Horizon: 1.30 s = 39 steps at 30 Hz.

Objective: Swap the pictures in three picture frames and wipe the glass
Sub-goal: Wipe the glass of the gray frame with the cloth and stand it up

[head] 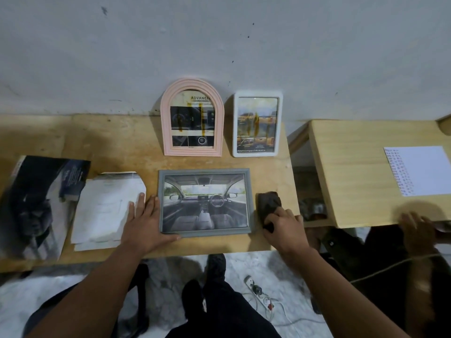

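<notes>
A grey rectangular frame (204,203) with a car-interior picture lies flat on the wooden table (112,142). My left hand (146,222) rests against its left edge, fingers straight, thumb along the bottom left corner. My right hand (284,226) grips a dark cloth (268,203) on the table just right of the frame. A pink arched frame (192,118) and a white rectangular frame (257,124) lean upright against the wall behind, both with streaked glass.
Loose white papers (107,208) and a dark magazine (36,206) lie at the left. A second wooden table (361,172) with a printed sheet (419,170) stands at the right; another person's hand (415,226) is at its front edge. A power strip (256,289) lies on the floor.
</notes>
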Each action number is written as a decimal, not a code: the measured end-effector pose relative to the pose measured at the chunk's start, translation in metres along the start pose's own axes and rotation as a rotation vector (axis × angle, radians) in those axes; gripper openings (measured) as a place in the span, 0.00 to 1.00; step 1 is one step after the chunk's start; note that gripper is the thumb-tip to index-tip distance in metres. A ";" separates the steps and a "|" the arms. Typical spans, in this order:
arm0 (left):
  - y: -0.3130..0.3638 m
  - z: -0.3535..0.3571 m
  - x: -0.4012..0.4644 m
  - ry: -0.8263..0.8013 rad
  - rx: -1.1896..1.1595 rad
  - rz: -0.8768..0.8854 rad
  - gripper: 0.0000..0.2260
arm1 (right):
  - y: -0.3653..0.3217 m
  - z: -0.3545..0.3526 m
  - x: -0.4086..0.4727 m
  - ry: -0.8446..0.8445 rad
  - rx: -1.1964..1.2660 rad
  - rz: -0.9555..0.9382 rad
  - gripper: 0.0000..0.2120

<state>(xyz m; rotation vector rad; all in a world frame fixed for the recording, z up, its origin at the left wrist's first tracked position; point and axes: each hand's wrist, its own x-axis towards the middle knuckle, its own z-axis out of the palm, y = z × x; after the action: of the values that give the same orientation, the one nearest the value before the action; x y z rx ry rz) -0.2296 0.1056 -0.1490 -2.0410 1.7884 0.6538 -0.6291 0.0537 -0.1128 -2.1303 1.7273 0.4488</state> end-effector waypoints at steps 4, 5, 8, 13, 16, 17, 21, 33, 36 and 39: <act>0.004 -0.005 0.001 -0.002 0.018 -0.028 0.65 | 0.008 -0.004 -0.007 -0.035 -0.081 -0.046 0.15; 0.006 -0.008 0.000 0.014 0.009 -0.035 0.64 | 0.005 -0.007 -0.006 -0.056 -0.094 -0.049 0.16; 0.013 -0.018 -0.006 0.084 -0.057 -0.033 0.58 | -0.009 -0.026 0.004 0.024 -0.036 -0.027 0.16; 0.018 -0.018 0.001 0.131 -0.550 -0.230 0.42 | -0.049 -0.038 0.040 -0.051 0.649 0.089 0.13; 0.022 -0.020 0.008 0.123 -0.769 -0.319 0.33 | -0.063 -0.017 0.070 -0.181 0.840 0.309 0.32; 0.022 -0.019 0.011 0.110 -0.823 -0.351 0.33 | -0.062 -0.005 0.079 -0.181 0.857 0.366 0.38; 0.013 0.007 0.029 0.094 -0.955 -0.477 0.44 | -0.058 0.025 0.102 -0.173 0.902 0.437 0.43; 0.015 -0.013 -0.028 0.271 -1.277 -0.542 0.20 | -0.085 -0.031 0.052 -0.095 1.092 0.383 0.24; -0.006 -0.027 -0.044 0.427 -1.344 -0.583 0.22 | -0.114 -0.042 0.052 -0.068 1.127 0.291 0.22; -0.040 -0.050 -0.053 0.581 -1.356 -0.595 0.16 | -0.153 -0.058 0.059 -0.084 1.186 0.158 0.21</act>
<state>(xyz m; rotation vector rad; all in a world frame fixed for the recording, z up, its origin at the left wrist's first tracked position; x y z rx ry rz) -0.1900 0.1281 -0.0798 -3.7019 0.6811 1.3729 -0.4661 0.0043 -0.0770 -1.0978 1.4996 -0.3900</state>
